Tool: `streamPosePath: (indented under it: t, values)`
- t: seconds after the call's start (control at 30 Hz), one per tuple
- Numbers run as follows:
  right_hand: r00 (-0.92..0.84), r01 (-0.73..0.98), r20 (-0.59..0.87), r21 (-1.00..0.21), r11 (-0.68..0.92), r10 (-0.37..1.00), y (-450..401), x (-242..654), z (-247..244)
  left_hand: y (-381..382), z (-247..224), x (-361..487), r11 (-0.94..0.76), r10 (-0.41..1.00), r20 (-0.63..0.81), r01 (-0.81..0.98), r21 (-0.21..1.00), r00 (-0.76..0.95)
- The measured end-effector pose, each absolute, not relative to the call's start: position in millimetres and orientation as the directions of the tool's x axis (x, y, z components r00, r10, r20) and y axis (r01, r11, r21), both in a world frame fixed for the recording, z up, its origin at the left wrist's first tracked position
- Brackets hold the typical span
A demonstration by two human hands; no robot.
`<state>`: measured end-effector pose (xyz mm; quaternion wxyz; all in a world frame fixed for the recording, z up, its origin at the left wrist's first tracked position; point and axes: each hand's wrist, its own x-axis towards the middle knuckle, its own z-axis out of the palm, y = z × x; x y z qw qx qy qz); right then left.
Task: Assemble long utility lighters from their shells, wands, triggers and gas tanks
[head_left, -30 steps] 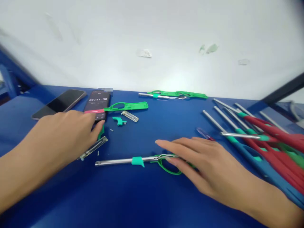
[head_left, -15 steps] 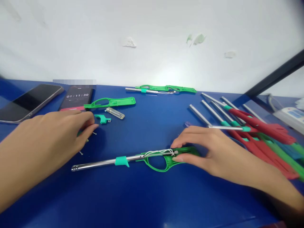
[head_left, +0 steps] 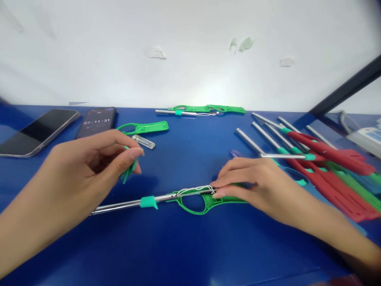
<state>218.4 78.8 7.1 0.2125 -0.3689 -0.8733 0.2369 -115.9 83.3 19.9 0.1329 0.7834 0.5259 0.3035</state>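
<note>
My left hand [head_left: 98,161] is raised over the table, its thumb and fingers pinching a small teal plastic piece [head_left: 128,171]. Most of that piece is hidden by the fingers. In front lies a half-open gas lighter: a long metal tube [head_left: 119,206] with a teal collar [head_left: 148,201], a green handle half [head_left: 193,212] and white wire [head_left: 195,188] along a thin rod. My right hand [head_left: 247,178] is closed on the lighter at the inner end of the wire and rod. Its fingertips cover the exact spot they grip.
Behind my left hand lie another green handle half [head_left: 151,127] and a clear fuel tank [head_left: 145,142]. Two phones [head_left: 38,131] rest at the left. Another opened lighter [head_left: 193,111] lies by the wall. Several red-handled lighters [head_left: 330,153] are piled at the right.
My left hand has moved right and lifted, with the teal piece now showing between its fingers. My right hand stays at the lighter, its fingers slightly further left on it.
</note>
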Motion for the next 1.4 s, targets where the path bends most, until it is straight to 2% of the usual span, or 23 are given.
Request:
streamPosePath:
  t: [0.23, 0.47, 0.67, 0.83, 0.97, 1.13, 1.27, 1.4]
  values:
    - [-0.654, 0.529, 0.189, -0.578, 0.622, 0.732, 78, 222, 1, 82, 25, -106, -0.319, 0.941, 0.181, 0.579, 0.751, 0.285]
    - [-0.653, 0.549, 0.162, -0.572, 0.609, 0.740, 78, 222, 1, 82, 22, -101, -0.271, 0.951, 0.146, 0.508, 0.817, 0.272]
    - [-0.652, 0.537, 0.198, -0.561, 0.630, 0.732, 75, 217, 1, 81, 19, -96, -0.238, 0.953, 0.122, 0.437, 0.867, 0.277]
    - [-0.661, 0.489, 0.149, -0.659, 0.572, 0.736, 75, 214, -1, 74, 17, -90, -0.226, 0.957, 0.124, 0.411, 0.883, 0.261]
    - [-0.645, 0.476, 0.126, -0.705, 0.525, 0.754, 75, 213, -3, 66, 12, -87, -0.273, 0.954, 0.173, 0.463, 0.844, 0.246]
    - [-0.610, 0.486, 0.095, -0.740, 0.466, 0.787, 76, 212, -5, 60, 4, -87, -0.489, 0.872, 0.343, 0.631, 0.602, 0.349]
    - [-0.633, 0.470, 0.105, -0.735, 0.489, 0.767, 77, 213, -4, 60, 0, -84, -0.627, 0.775, 0.460, 0.622, 0.469, 0.434]
    - [-0.671, 0.487, 0.095, -0.691, 0.533, 0.736, 75, 215, 2, 60, -3, -84, -0.716, 0.697, 0.476, 0.560, 0.417, 0.536]
